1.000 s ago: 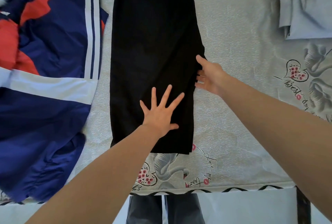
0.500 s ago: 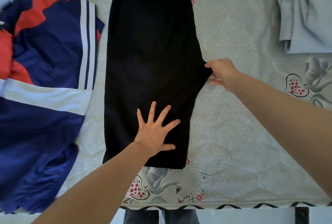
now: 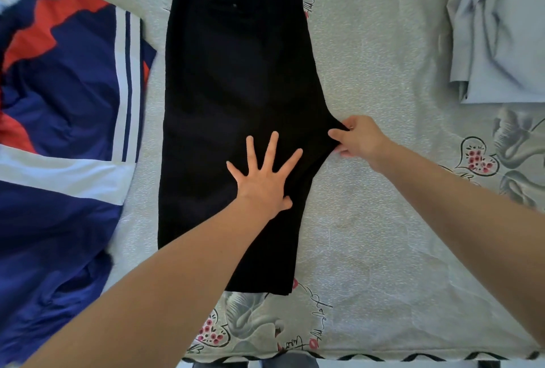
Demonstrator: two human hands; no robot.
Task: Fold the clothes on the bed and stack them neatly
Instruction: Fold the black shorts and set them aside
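A pair of black pants [image 3: 233, 108] lies flat in the middle of the bed [image 3: 383, 235]. The pants are folded long and thin, with the two legs one on top of the other. They run from the far side of the bed down to near the close edge. The cloth is very dark and smooth, and there is a tiny pale dot high up on it. The right edge bulges out to a point about halfway down.

The left hand [image 3: 262, 182] lies flat on the lower part of the pants, with its fingers spread wide and straight. It presses the cloth down.

The right hand [image 3: 358, 139] is at the pointy bit on the right edge. Its fingers and thumb are curled and pinch the black cloth there.

The sheet on the bed is pale green-gray with hearts, little red flowers and curly writing. On the left lies a big blue, red and white jacket [image 3: 65, 143], spread out and a bit wrinkly, just beside the pants. At the far right is a light blue shirt [image 3: 501, 34], bunched up, well apart from the pants.
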